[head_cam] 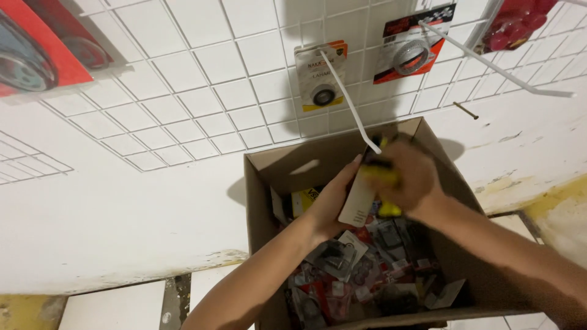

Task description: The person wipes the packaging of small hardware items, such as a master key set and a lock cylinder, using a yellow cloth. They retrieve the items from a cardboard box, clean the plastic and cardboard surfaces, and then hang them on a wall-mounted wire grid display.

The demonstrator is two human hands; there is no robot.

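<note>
We hold a flat yellow-and-white carded package [367, 189] between both hands over the open cardboard box [269, 168]: our left hand [333, 205] cups its lower edge with fingers [350, 174] stretched up along its left side, and our right hand [408, 180] is curled tightly over its top and right side, blurred, so we cannot tell exactly how its fingertips lie. Below our fingers the box is full of small blister-packed items [361, 269] in red, grey and white, and just above them a white wire hook [348, 101] reaches out from the wall grid [183, 79], where a carded roll [319, 76] and a red-and-black carded ring [411, 46] hang.
</note>
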